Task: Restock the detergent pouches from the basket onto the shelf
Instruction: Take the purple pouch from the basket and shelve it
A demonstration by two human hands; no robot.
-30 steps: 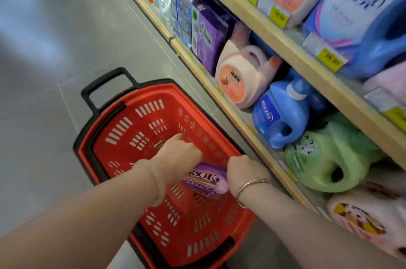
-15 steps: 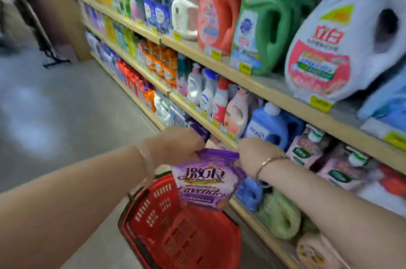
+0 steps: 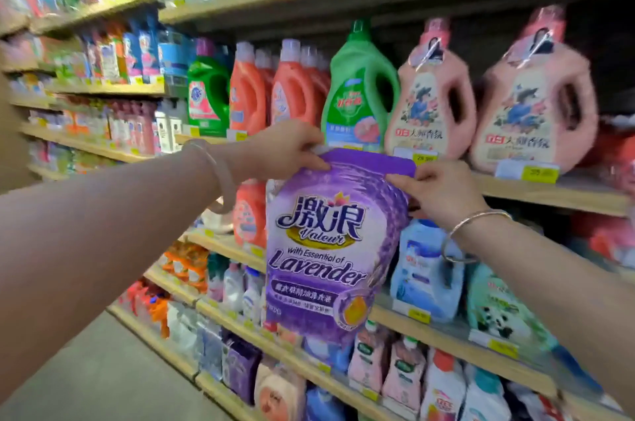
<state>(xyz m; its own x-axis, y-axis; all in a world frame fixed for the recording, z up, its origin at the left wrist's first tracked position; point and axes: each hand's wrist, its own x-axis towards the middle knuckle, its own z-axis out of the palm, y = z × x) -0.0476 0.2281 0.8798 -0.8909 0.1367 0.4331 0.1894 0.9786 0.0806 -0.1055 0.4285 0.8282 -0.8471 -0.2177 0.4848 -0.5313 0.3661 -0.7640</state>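
Observation:
A purple lavender detergent pouch hangs upright in front of the shelves, label facing me. My left hand pinches its top left corner beside the white cap. The top right corner is pinched by my right hand. Both hands hold it level with the wooden shelf that carries pink and green detergent jugs. The basket is out of view.
Pink jugs and a green jug stand on the shelf right behind the pouch's top. Red bottles stand to their left. Lower shelves hold blue and white bottles and small pouches. The grey aisle floor lies at lower left.
Both hands lifted the pouch out of the red basket and raised it to mid-shelf height. My view rose from the floor to the shelves, and the basket left the frame.

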